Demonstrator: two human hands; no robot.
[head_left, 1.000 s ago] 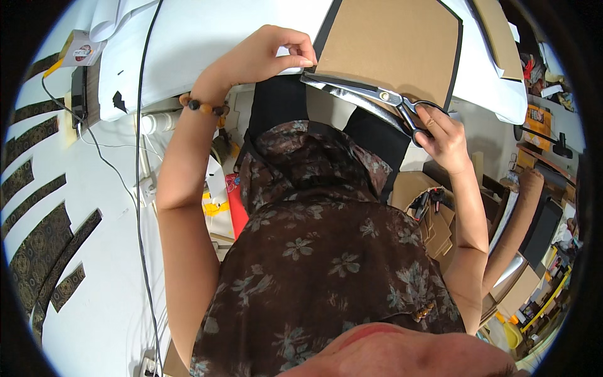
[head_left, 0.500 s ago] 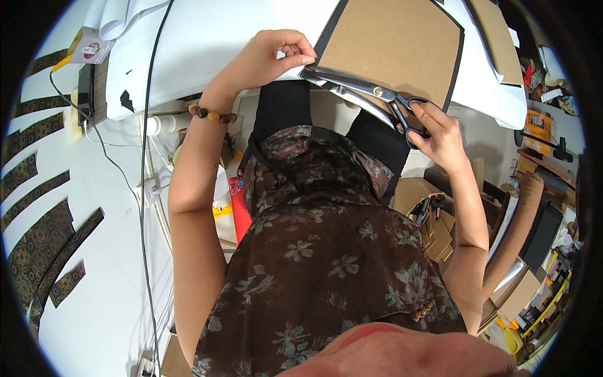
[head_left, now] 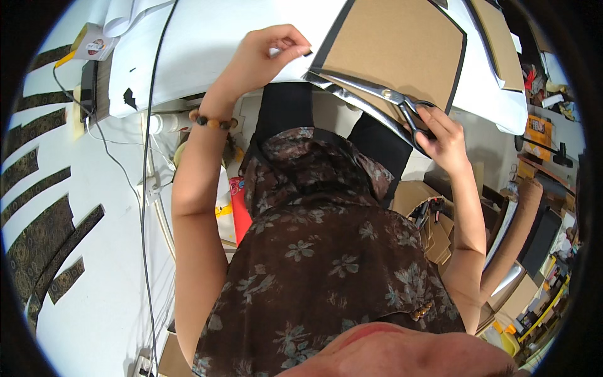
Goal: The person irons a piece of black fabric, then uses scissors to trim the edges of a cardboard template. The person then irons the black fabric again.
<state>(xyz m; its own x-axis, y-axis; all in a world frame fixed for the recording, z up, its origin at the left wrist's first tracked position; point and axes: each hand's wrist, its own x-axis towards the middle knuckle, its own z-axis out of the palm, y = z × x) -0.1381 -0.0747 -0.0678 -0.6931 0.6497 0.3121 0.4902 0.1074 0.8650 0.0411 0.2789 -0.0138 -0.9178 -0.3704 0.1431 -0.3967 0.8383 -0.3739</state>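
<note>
Your right hand (head_left: 447, 137) grasped the scissors (head_left: 385, 94) by their black handles, with the fingers engaged in the loops. The scissors lay along the near edge of the brown board (head_left: 392, 47), with the blade tips at its near left corner. The view did not show clearly how far the blades were parted. The board rested on the white table (head_left: 213, 47) in front of you and carried black edging (head_left: 458, 74) along its left and right sides.

Your left hand (head_left: 264, 55) was pinched, thumb against forefinger, on a small dark piece (head_left: 308, 54), probably a scrap, just beside that same corner and apart from it. A beaded bracelet (head_left: 217, 122) encircled your left wrist. A black cable (head_left: 152, 81) crossed the table to the left of your arm, and a black offcut (head_left: 129, 98) lay beyond it, near the table's left end
</note>
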